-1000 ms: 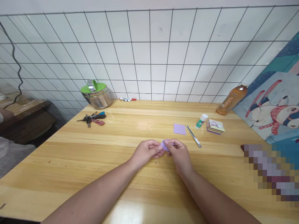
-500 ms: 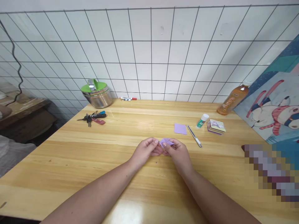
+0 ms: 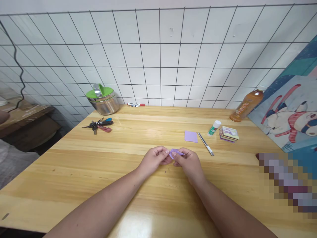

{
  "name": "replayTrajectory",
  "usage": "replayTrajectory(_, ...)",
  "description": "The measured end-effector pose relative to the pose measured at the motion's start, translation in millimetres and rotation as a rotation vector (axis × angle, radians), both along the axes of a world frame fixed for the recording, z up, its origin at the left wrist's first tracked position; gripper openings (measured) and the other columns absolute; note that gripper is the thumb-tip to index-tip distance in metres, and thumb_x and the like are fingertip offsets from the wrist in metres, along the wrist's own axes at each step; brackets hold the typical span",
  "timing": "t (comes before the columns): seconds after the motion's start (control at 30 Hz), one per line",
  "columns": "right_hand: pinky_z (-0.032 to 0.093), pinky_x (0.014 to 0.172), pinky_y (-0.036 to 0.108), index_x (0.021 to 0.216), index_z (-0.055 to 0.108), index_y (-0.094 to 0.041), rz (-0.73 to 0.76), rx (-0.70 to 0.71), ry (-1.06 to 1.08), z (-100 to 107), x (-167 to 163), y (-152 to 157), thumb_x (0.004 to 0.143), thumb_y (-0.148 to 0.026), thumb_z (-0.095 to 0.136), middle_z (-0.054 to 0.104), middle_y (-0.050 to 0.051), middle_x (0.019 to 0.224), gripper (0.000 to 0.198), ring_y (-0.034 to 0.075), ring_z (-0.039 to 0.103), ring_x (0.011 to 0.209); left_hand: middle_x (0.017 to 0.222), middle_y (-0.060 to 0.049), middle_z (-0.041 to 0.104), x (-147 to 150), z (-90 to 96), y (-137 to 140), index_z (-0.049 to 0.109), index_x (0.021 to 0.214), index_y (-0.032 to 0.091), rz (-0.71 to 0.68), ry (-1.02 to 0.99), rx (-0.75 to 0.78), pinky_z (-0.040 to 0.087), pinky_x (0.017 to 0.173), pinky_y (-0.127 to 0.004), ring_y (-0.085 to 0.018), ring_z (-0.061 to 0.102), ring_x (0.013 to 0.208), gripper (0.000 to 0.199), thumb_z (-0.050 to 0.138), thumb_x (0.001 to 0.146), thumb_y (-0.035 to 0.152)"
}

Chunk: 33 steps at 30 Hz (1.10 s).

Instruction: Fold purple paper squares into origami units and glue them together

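Observation:
A small folded piece of purple paper (image 3: 176, 152) is held between my two hands above the middle of the table. My left hand (image 3: 157, 156) pinches its left corner between thumb and fingers. On the other side, my right hand (image 3: 187, 159) grips it, with the thumb pressed on its face and the fingers behind. Parts of the paper are hidden by the fingertips. Just beyond my right hand lies a flat purple paper square (image 3: 191, 136), and beside it a utility knife (image 3: 205, 144) rests at a slant.
A glue stick (image 3: 214, 128) and a stack of small paper (image 3: 229, 134) stand at the right, before a tea bottle (image 3: 247, 104). Keys (image 3: 100, 125), a green-lidded metal pot (image 3: 103, 100) and markers (image 3: 135, 105) are at the back left. A blurred object (image 3: 289, 181) lies right.
The purple paper has tilted flatter between my fingers, and less of its upper face shows. The fingers of both hands have curled in slightly beneath it.

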State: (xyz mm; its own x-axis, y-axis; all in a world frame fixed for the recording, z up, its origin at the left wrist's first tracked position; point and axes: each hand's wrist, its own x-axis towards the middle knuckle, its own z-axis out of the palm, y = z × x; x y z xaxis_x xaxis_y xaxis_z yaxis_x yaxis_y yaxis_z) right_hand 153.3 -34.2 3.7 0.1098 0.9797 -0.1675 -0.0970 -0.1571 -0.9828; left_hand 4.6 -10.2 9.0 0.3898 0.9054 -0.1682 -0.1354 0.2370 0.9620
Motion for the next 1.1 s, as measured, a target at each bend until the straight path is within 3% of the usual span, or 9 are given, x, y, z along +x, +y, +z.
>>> replayTrajectory(0.2, 0.045, 0.054, 0.025, 0.065, 0.061, -0.016, 0.041, -0.025, 0.037, 1.5, -2.4, -1.3, 0.06, -0.042, 0.073, 0.061, 0.0, 0.058, 0.029, 0.011, 0.053, 0.051, 0.062, 0.0, 0.062, 3.4, 1.7, -2.2, 0.063, 0.069, 0.013, 0.01, 0.012, 0.128, 0.044, 0.063, -0.024, -0.011, 0.055, 0.059, 0.027, 0.067, 0.071, 0.039)
replayTrajectory(0.4, 0.044, 0.055, 0.023, 0.062, 0.06, -0.016, 0.101, -0.031, 0.101, 4.2, 0.1, -1.0, 0.062, -0.043, 0.072, 0.06, -0.001, 0.059, 0.029, 0.011, 0.052, 0.056, 0.066, -0.003, 0.065, -1.4, -0.6, -1.1, 0.063, 0.068, 0.014, -0.02, 0.187, 0.265, 0.044, 0.064, -0.024, -0.014, 0.058, 0.064, 0.025, 0.063, 0.074, 0.038)
replayTrajectory(0.6, 0.045, 0.056, 0.024, 0.057, 0.054, -0.016, 0.102, -0.052, 0.198, 3.3, 1.7, -1.2, 0.063, -0.039, 0.071, 0.06, 0.0, 0.06, 0.029, 0.012, 0.054, 0.056, 0.062, -0.003, 0.063, -0.3, -0.3, -2.2, 0.062, 0.069, 0.014, -0.063, 0.165, 0.181, 0.043, 0.061, -0.024, -0.013, 0.057, 0.059, 0.031, 0.063, 0.072, 0.045)
replayTrajectory(0.73, 0.042, 0.054, 0.023, 0.057, 0.055, -0.017, 0.01, 0.053, 0.104, 0.8, 2.0, 0.8, 0.065, -0.041, 0.069, 0.055, -0.002, 0.055, 0.029, 0.011, 0.049, 0.054, 0.063, -0.004, 0.065, 4.7, -1.1, -6.6, 0.062, 0.073, 0.014, -0.128, 0.131, 0.095, 0.043, 0.059, -0.024, -0.013, 0.058, 0.058, 0.039, 0.061, 0.072, 0.052)
replayTrajectory(0.83, 0.042, 0.055, 0.023, 0.058, 0.058, -0.017, -0.023, 0.112, 0.055, -0.9, 1.6, 2.1, 0.066, -0.042, 0.069, 0.055, -0.002, 0.055, 0.028, 0.011, 0.049, 0.053, 0.063, -0.004, 0.065, 9.5, -2.0, -9.8, 0.064, 0.075, 0.013, -0.117, 0.107, 0.075, 0.04, 0.056, -0.023, -0.013, 0.057, 0.056, 0.039, 0.066, 0.067, 0.051)
replayTrajectory(1.1, 0.04, 0.048, 0.021, 0.059, 0.056, -0.016, 0.021, 0.066, 0.007, -1.9, -0.7, 1.1, 0.066, -0.044, 0.069, 0.055, -0.002, 0.054, 0.031, 0.008, 0.045, 0.048, 0.062, -0.003, 0.064, 10.9, -4.1, -9.0, 0.064, 0.07, 0.013, -0.089, 0.135, 0.088, 0.038, 0.053, -0.022, -0.011, 0.054, 0.052, 0.031, 0.066, 0.069, 0.045)
